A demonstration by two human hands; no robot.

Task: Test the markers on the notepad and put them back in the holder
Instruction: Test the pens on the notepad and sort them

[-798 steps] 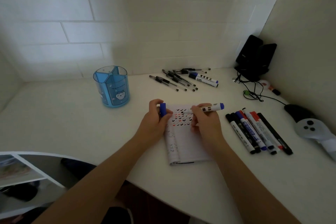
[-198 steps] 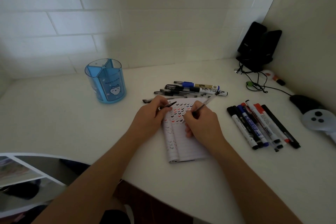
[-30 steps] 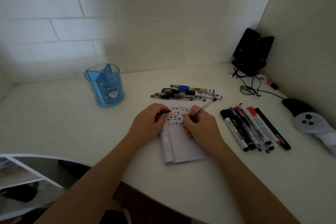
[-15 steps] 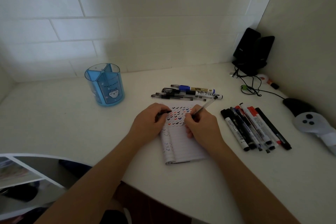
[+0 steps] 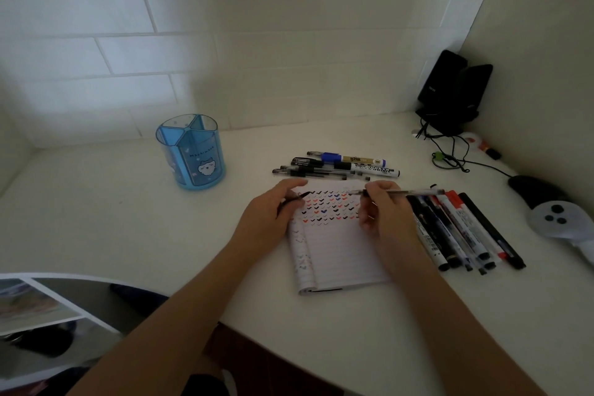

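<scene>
Your notepad lies open and flat on the counter, its lined page carrying rows of small black, red and blue check marks across the top. A thin clear pen is held nearly level over those marks, tip pointing left, with its black cap at the pad's upper left corner. More pens and markers lie just behind the pad, a row of markers lies just right of it, and the blue translucent holder stands upright, well to the left.
</scene>
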